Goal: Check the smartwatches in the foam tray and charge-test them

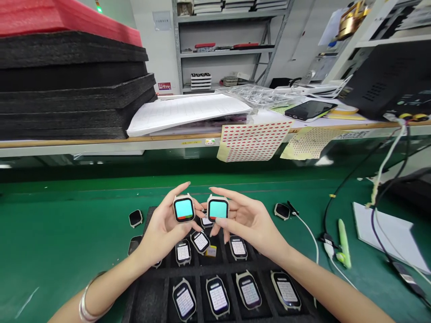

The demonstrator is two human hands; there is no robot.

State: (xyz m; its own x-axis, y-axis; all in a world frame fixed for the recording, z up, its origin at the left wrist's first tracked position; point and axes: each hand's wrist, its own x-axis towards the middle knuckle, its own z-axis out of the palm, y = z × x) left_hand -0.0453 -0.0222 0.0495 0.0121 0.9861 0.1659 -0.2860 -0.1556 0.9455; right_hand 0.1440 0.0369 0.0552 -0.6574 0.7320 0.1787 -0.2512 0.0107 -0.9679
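My left hand (168, 224) is closed around the edges of a smartwatch (184, 209) without straps, its screen lit cyan with a red and green strip at the bottom. Beside it, my right hand (245, 217) grips a second smartwatch (218, 209), also cyan, with the thumb at the lower edge of its screen. Both watches face me, held above a black foam tray (150, 291). Several more watch bodies lie in its compartments, among them a lit watch (217, 296) in the front row and a tilted watch (200, 242) next to a small yellow piece (211, 251).
Dark-screened watches lie on the green mat left (135, 218) and right (282, 211) of the tray. Cables (325, 224), a green pen-like tool (344, 244) and white paper (380, 229) are at right. Above, a shelf holds stacked black foam (74, 98), papers (188, 112) and a phone (310, 111).
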